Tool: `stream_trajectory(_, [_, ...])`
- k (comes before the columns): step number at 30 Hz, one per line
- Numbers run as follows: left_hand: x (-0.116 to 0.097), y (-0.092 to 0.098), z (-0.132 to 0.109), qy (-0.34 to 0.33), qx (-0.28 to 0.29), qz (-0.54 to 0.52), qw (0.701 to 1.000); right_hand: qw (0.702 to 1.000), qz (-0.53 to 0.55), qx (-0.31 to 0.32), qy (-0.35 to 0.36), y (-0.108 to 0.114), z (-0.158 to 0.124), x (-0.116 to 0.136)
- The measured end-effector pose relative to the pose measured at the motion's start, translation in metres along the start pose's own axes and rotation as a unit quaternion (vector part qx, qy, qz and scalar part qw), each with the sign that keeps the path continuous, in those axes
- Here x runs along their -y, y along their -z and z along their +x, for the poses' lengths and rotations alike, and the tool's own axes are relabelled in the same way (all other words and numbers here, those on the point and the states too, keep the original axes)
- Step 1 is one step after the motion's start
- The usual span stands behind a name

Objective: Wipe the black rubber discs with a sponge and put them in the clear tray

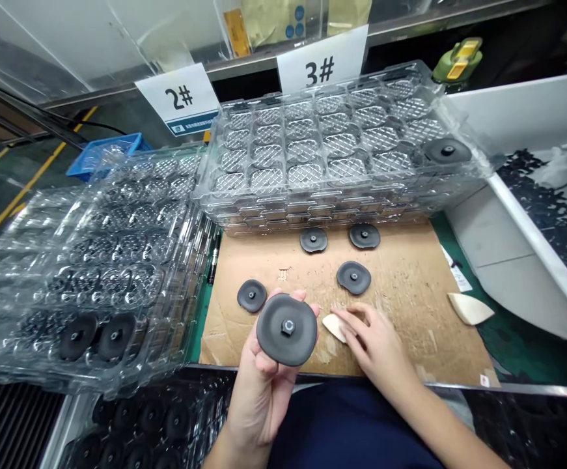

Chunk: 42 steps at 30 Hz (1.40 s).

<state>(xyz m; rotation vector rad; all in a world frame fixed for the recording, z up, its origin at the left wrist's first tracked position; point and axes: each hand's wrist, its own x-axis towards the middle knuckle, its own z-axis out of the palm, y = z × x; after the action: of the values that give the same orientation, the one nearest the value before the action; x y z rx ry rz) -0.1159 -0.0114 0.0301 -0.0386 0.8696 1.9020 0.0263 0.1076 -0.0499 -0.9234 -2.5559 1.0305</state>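
My left hand grips a black rounded disc-like part by its edge and underside, its small metal-ringed hub facing up. Fingers of my right hand are closed on a small cream-coloured pointed pad, low over the cardboard; its far end is hidden under them. Several similar black parts lie on the cardboard around my hands, among them one at the left, one beyond my right hand and one near the trays. The two hands are apart.
Cardboard covers the work surface. Behind it stands a stack of clear blister trays with one black part at its right end. More trays rise at the left. A white bin and another cream pad are at the right.
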Motion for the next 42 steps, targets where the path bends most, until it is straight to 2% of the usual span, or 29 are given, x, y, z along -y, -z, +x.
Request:
stream_trajectory(2, [0.0, 0.001, 0.001, 0.006, -0.008, -0.007, 1.0, 1.0, -0.027, -0.015, 0.007, -0.006, -0.007, -0.007])
stream_trajectory(6, [0.002, 0.002, 0.004, 0.016, -0.021, -0.006, 1.0, 0.996, -0.071, -0.004, 0.048, -0.01, -0.015, -0.012])
stream_trajectory(10, [0.005, 0.001, 0.004, 0.011, -0.043, 0.001, 0.999, 0.997, -0.065, -0.021, 0.04, -0.015, -0.006, -0.015])
stream_trajectory(13, [0.005, 0.001, 0.003, -0.001, -0.054, 0.008, 0.998, 0.998, -0.037, -0.021, 0.037, -0.008, 0.007, -0.012])
stream_trajectory(16, [0.005, 0.0, 0.003, -0.016, -0.053, 0.014, 0.998, 0.999, 0.012, -0.026, 0.024, 0.015, 0.017, 0.012])
stream_trajectory(19, [0.009, -0.006, 0.003, -0.041, -0.047, 0.032, 0.998, 0.99, 0.124, -0.054, 0.031, 0.047, 0.019, 0.055])
stream_trajectory(22, [0.015, -0.011, 0.003, -0.042, -0.019, 0.041, 0.998, 0.968, 0.184, -0.069, 0.155, 0.065, 0.022, 0.098])
stream_trajectory(24, [0.017, -0.012, 0.002, -0.042, -0.025, 0.045, 0.998, 0.968, 0.174, -0.016, 0.18, 0.067, 0.027, 0.115])
stream_trajectory(26, [0.017, -0.011, 0.001, -0.059, -0.057, 0.043, 0.996, 0.975, 0.153, 0.035, 0.16, 0.064, 0.032, 0.122])
stream_trajectory(27, [0.017, -0.01, 0.001, -0.06, -0.067, 0.037, 0.995, 0.976, 0.147, 0.03, 0.158, 0.062, 0.034, 0.124])
stream_trajectory(30, [0.015, -0.006, 0.0, -0.05, -0.055, 0.021, 0.997, 0.968, 0.161, -0.054, 0.183, 0.058, 0.035, 0.123])
stream_trajectory(32, [0.014, -0.003, 0.0, -0.066, -0.04, 0.038, 0.996, 0.97, 0.185, -0.014, 0.158, 0.061, 0.032, 0.118])
stream_trajectory(34, [0.012, 0.0, -0.001, -0.091, -0.035, 0.054, 0.994, 0.972, 0.209, 0.054, 0.096, 0.065, 0.028, 0.108])
stream_trajectory(35, [0.011, 0.0, 0.0, -0.094, -0.031, 0.053, 0.994, 0.971, 0.222, 0.062, 0.062, 0.066, 0.026, 0.101])
stream_trajectory(39, [0.008, -0.001, 0.0, -0.081, -0.019, 0.021, 0.996, 0.958, 0.286, 0.009, -0.031, 0.059, 0.021, 0.071])
stream_trajectory(42, [0.006, -0.004, 0.001, -0.069, -0.019, 0.01, 0.997, 0.947, 0.311, -0.009, -0.078, 0.054, 0.019, 0.06])
